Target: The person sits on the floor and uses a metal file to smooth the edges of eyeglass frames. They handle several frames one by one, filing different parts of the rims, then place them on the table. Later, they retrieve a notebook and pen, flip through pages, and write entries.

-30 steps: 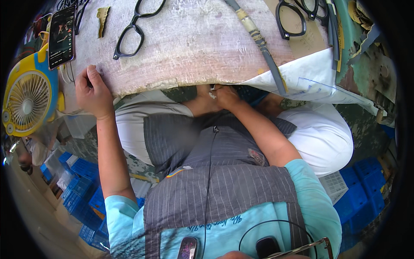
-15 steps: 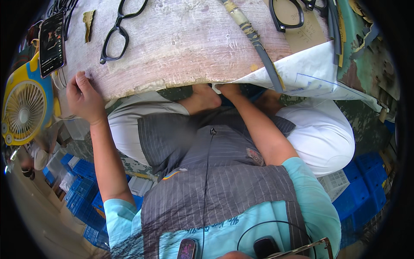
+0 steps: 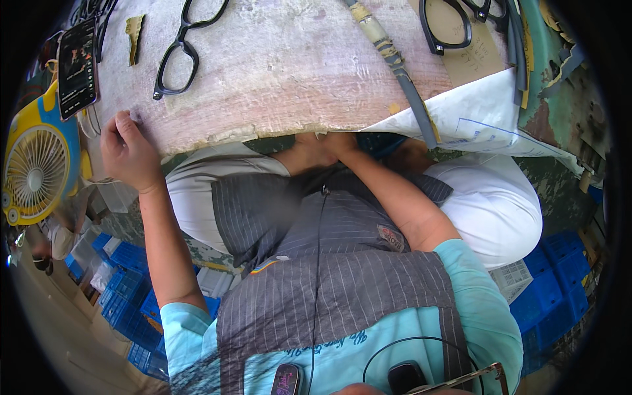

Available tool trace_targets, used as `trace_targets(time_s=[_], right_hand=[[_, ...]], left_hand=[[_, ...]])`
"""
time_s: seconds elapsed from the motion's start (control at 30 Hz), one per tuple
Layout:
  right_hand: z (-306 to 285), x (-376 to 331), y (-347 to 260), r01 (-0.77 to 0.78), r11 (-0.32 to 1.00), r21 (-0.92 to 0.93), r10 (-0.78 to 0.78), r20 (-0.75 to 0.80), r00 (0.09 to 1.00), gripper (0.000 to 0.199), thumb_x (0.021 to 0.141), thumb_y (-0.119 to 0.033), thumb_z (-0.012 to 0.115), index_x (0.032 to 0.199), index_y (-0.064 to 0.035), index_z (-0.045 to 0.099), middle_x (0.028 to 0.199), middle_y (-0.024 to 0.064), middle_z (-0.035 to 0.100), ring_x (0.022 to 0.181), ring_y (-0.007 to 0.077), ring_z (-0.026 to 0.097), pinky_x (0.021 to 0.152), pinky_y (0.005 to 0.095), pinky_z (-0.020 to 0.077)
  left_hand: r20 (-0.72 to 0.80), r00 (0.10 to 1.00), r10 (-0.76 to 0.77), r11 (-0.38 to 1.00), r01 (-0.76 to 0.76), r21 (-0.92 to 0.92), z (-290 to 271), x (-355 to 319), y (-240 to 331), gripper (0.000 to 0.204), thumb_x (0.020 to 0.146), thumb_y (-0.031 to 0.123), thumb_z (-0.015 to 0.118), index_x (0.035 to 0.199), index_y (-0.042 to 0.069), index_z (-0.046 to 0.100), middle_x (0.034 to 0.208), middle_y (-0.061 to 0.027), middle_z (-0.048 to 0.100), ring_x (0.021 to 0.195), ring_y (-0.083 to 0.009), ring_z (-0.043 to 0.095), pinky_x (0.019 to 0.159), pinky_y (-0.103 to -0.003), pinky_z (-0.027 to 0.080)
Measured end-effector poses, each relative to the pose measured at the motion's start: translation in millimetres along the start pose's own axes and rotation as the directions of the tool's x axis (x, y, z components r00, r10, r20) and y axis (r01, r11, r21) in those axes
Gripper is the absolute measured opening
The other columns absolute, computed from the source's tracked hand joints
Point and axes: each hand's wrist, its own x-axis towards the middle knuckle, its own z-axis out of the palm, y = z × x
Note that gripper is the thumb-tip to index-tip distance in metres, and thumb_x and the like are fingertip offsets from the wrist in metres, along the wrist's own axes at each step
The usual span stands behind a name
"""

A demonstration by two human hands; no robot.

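My left hand [image 3: 130, 150] is closed at the table's left front edge, its thumb on top and its fingers curled under. What lies inside the curl does not show. My right hand [image 3: 339, 143] reaches below the front edge of the worn table [image 3: 263, 99], beside my bare foot [image 3: 303, 155]. The edge and the foot hide its fingers, and only a tiny white bit shows near them. Black glasses frames [image 3: 187, 47] lie on the table at the left. More black glasses frames [image 3: 469, 34] rest at the right on a brown cardboard piece [image 3: 471, 66].
A grey rod wrapped in tape [image 3: 388, 56] crosses the table and overhangs its edge. A white sheet [image 3: 474, 108] drapes the right front. At the left are a phone [image 3: 79, 69], a small brown strip [image 3: 133, 39] and a yellow-blue fan [image 3: 36, 168]. Blue crates [image 3: 125, 296] stand behind.
My right hand has moved slightly left against the foot, and the white piece by its fingers is now mostly hidden. My left hand has hardly moved. The view has shifted slightly.
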Motion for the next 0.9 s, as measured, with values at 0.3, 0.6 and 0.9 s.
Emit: trace_targets(time_s=[0.3,0.6,0.9], right_hand=[[-23.4,-12.5,-38.3,0.025,0.987,-0.158,-0.004,0.133,0.991,0.041,0.078,-0.028,0.064,0.113,-0.0077,0.067,0.11,0.0223,0.065,0.105,0.0402,0.061,0.09,0.0461,0.0478],[-45.4,-13.3,-24.5,0.037,0.974,0.221,-0.141,0.474,0.869,0.041,0.075,-0.03,0.073,0.105,-0.0038,0.069,0.104,0.0176,0.068,0.097,0.0309,0.065,0.087,0.0387,0.0494],[-44.1,25.4,30.1,0.055,0.998,0.0,-0.053,-0.298,0.953,0.055,0.087,-0.046,0.059,0.127,-0.0079,0.055,0.13,0.0175,0.055,0.125,0.036,0.046,0.104,0.0423,0.0368]], left_hand=[[0.011,0.999,-0.035,0.996,0.035,-0.082,0.7,-2.1,4.1,0.023,0.093,0.025,0.063,0.088,0.003,0.068,0.076,-0.0058,0.065,0.069,-0.0153,0.059,0.065,-0.028,0.047],[0.002,1.0,0.02,0.999,-0.02,-0.038,0.5,-1.2,1.3,0.023,0.093,0.025,0.063,0.089,0.003,0.068,0.078,-0.0069,0.065,0.069,-0.0181,0.059,0.066,-0.029,0.047],[0.008,1.0,-0.017,0.996,0.017,-0.085,1.0,-2.1,4.6,0.025,0.094,0.025,0.062,0.09,0.002,0.068,0.079,-0.0055,0.063,0.069,-0.0151,0.058,0.066,-0.028,0.046]])
